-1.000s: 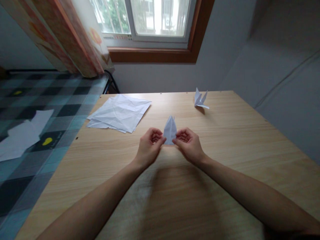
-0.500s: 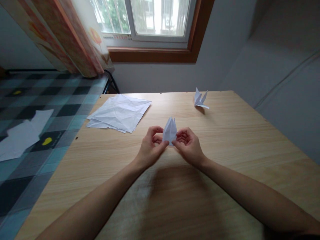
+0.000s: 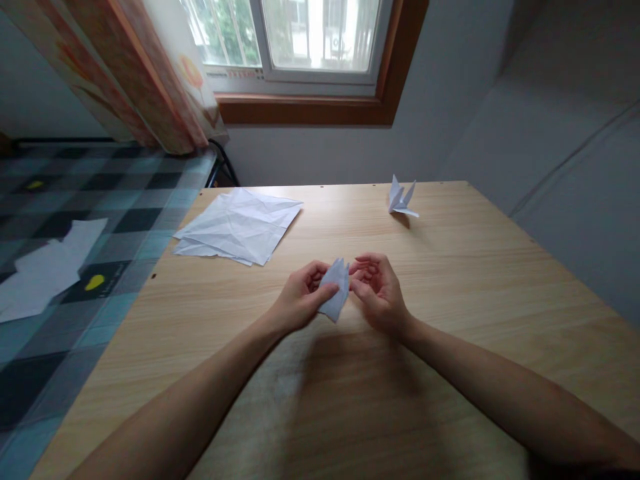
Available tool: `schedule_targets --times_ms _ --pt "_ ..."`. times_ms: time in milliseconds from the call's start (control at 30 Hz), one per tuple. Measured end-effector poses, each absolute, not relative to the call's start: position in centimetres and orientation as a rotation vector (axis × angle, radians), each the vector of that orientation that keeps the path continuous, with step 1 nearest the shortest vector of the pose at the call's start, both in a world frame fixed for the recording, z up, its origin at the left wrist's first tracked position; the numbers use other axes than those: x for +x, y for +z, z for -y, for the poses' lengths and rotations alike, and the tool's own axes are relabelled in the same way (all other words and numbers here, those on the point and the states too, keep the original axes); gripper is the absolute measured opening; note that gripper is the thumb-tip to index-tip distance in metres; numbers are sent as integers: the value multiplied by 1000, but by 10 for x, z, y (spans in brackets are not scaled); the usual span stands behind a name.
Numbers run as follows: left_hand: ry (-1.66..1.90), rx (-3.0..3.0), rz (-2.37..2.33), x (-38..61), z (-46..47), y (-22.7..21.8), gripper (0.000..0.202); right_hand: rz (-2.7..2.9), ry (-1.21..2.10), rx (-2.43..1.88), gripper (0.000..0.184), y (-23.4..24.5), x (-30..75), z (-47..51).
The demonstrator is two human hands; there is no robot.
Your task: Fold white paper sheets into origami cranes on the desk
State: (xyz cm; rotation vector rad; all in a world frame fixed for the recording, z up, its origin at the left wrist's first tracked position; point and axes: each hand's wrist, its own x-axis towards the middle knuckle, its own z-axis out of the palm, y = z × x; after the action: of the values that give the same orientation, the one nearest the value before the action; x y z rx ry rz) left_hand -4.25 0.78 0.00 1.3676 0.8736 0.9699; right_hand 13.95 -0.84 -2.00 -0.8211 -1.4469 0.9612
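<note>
A small folded white paper piece [image 3: 336, 293] is held just above the wooden table [image 3: 450, 280] at its middle. My left hand [image 3: 300, 300] pinches its left side with thumb and fingers. My right hand [image 3: 377, 290] grips its right side, fingers curled. The piece lies tilted, its points aimed up and away from me. A finished folded paper figure [image 3: 401, 199] stands alone at the far right of the table, well beyond both hands.
A stack of creased white paper sheets [image 3: 239, 227] lies at the table's far left. Left of the table is a bed with a checked cover [image 3: 75, 267] and loose white sheets [image 3: 45, 267]. A window [image 3: 300, 40] and curtain [image 3: 135, 73] are behind.
The folded piece has been turned from upright to a low tilt and brought slightly nearer to me. Both hands have kept their hold and shifted their fingers on it.
</note>
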Motion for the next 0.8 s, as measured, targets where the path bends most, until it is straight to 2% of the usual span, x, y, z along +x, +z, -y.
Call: schedule_targets --times_ms 267,600,800 --pt "934 1478 -880 -42 -6 2 31 1521 853 -884 20 -21 140 9" --pt "893 1473 -858 -43 -6 6 29 1592 759 -867 29 -19 140 9" --pt "907 1459 -860 -44 -6 4 31 1572 735 -897 17 -19 142 7"
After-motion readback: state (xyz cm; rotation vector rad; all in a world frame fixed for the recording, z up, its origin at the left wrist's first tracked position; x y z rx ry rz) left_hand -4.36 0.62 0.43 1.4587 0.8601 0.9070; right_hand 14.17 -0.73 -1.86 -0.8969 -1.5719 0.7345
